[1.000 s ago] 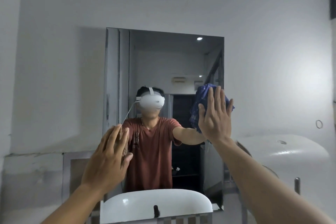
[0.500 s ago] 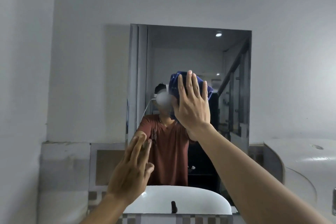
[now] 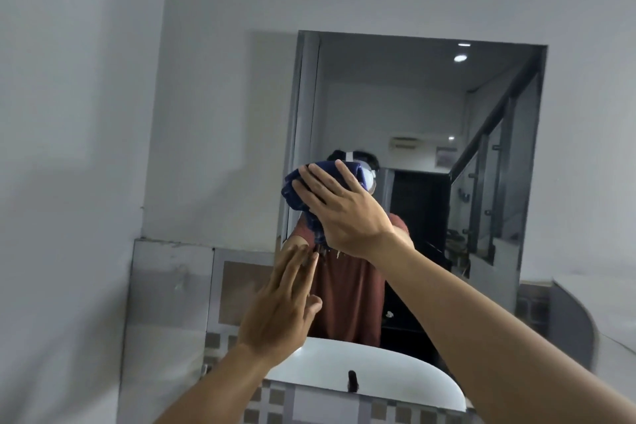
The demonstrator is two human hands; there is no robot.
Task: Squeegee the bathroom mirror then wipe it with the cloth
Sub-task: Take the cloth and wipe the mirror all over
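- Against the lower left part of the bathroom mirror [image 3: 413, 107], the right hand [image 3: 344, 213] presses a bunched dark blue cloth [image 3: 303, 193] flat to the glass. Its grip is a spread palm, fingers wide and laid over the cloth, pinning it rather than pinching it.
- Below and a little left of that grip, the left hand [image 3: 282, 313] is raised with its fingers straight and together. Its fingertips [image 3: 303, 251] reach the mirror's lower left edge. It holds nothing; whether it actually touches the glass cannot be told.
- What has just changed: a second ago the cloth and right hand were at the mirror's right edge, half a second ago near its middle, and now they sit close to the left edge and slightly lower. The left hand has kept its place at the lower left corner.
- What that means: this looks like one sideways wiping pass, right to left, nearly finished. No squeegee is in view, so the task appears to be in its second stage, the cloth wipe. Further passes above and below this band probably remain.
- Count: two hands, one cloth, one mirror, one white washbasin [image 3: 406, 375] directly below the grip, with one dark tap [image 3: 352, 380] standing at its rim.
- Within the mirror, behind the grip, one person's reflection shows, in a reddish shirt, partly hidden by the cloth.
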